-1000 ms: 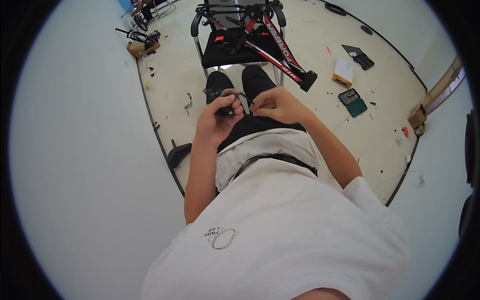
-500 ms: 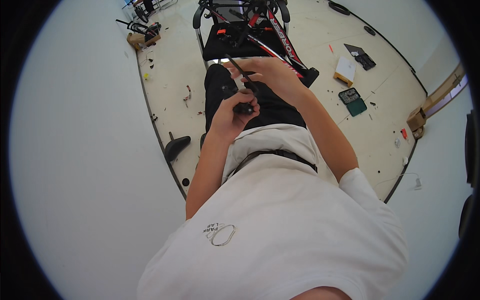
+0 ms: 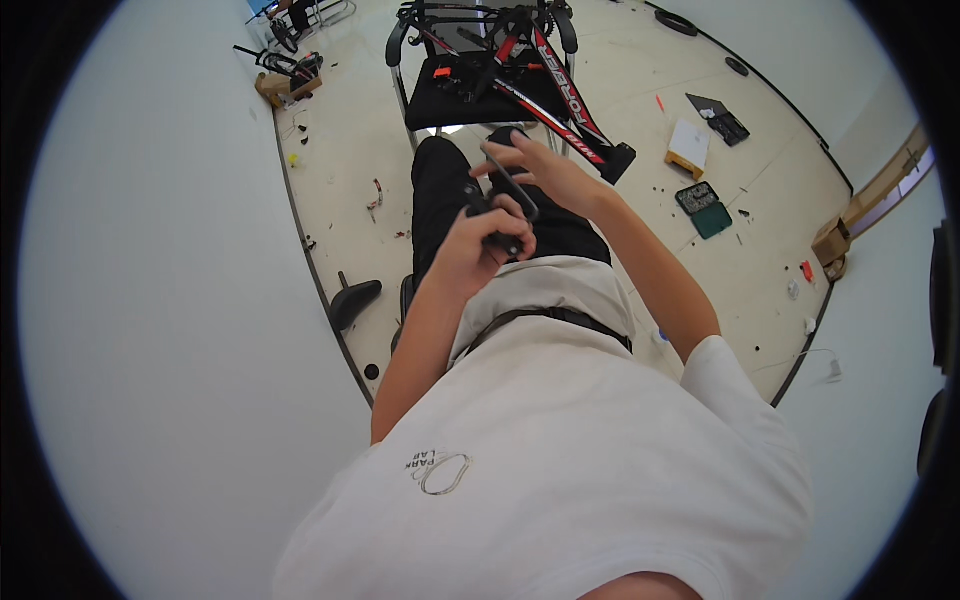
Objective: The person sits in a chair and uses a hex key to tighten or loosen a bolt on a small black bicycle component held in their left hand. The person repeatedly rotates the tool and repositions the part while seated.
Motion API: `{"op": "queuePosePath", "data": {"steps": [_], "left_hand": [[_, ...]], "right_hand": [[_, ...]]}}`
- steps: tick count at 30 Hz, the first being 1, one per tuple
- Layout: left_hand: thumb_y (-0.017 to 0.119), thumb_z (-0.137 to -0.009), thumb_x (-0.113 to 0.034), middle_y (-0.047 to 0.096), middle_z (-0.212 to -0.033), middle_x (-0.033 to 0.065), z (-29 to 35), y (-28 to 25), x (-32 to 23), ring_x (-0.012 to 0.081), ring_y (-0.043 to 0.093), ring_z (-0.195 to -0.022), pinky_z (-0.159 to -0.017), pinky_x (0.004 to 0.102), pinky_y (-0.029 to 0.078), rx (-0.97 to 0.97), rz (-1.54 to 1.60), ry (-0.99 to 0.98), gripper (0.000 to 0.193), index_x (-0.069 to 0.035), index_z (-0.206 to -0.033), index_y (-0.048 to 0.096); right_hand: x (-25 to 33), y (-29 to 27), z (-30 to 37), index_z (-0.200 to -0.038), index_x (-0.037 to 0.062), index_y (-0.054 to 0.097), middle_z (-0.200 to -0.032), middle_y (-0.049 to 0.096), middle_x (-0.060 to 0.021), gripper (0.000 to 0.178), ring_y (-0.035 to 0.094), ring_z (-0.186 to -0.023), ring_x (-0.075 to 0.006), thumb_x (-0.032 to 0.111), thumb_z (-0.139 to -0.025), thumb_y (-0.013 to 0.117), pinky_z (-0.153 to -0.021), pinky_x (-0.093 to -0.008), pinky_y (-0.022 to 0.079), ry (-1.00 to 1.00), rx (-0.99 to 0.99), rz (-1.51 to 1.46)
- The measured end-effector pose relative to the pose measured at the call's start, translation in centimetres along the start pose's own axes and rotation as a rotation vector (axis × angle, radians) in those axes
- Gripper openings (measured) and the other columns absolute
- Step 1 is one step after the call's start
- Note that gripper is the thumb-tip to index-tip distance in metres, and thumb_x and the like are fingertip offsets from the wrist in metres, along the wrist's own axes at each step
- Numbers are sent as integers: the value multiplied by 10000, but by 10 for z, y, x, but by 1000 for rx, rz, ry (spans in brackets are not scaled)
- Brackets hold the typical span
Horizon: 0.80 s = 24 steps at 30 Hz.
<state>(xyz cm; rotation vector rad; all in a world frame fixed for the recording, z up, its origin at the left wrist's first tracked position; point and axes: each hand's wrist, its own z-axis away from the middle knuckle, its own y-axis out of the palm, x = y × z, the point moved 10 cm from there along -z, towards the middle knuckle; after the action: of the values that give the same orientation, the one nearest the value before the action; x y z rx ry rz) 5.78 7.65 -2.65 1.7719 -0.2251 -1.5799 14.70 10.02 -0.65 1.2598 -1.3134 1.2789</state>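
Black part [image 3: 503,242] and bent rod [image 3: 512,183] above the lap [image 3: 440,180]
Left hand [image 3: 477,246] curled round the part; right hand [image 3: 562,180] loosely spread beside the rod — contact unclear.

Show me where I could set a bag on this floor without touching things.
Bare floor shows between the black chair and the cardboard box at left, and between the bicycle frame and the far black tyre. It is crowded on the chair, beneath the frame and loose parts, and around the open green case, where small bits lie scattered.
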Motion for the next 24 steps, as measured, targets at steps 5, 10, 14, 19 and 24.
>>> {"op": "queuePosePath", "data": {"steps": [5,10,14,19,24], "left_hand": [[583,-781,-74,585,-721,109,-8,-26,14,217,589,-677,-634,319,478,-90,121,-23,58,-26,-765,554],[577,-790,-75,592,-750,111,-1,-50,-23,216,596,-717,-665,328,497,-187,219,117,70,-34,-758,530],[576,-778,-55,565,-710,115,0,-31,-29,225,582,-666,-626,322,454,-107,89,136,83,-61,-787,494],[582,-751,-54,582,-707,123,-8,-9,19,244,576,-662,-610,334,439,-72,20,-33,79,-44,-745,503],[577,-789,-60,569,-716,90,-3,-36,-1,202,576,-684,-660,314,487,-180,158,41,55,-47,-802,524]], "right_hand": [[92,25,24,-1158,7,652,-1437,455,-101,751,342,-1367,-223,596,-981,222,-1134,-447,200,-295,40,47],[55,38,71,-1250,-1,602,-1396,501,-114,794,282,-1402,-244,600,-982,158,-1159,-375,130,-142,90,279],[-10,14,47,-1275,-1,582,-1497,369,-120,882,161,-1453,-256,682,-939,136,-1161,-369,123,126,53,169],[32,11,-13,-1216,24,637,-1515,334,-135,960,233,-1426,-277,712,-914,41,-1168,-449,93,-38,68,36],[95,42,46,-1129,48,695,-1543,290,-101,911,166,-1453,-231,691,-932,79,-1167,-434,86,-248,142,206]]}}
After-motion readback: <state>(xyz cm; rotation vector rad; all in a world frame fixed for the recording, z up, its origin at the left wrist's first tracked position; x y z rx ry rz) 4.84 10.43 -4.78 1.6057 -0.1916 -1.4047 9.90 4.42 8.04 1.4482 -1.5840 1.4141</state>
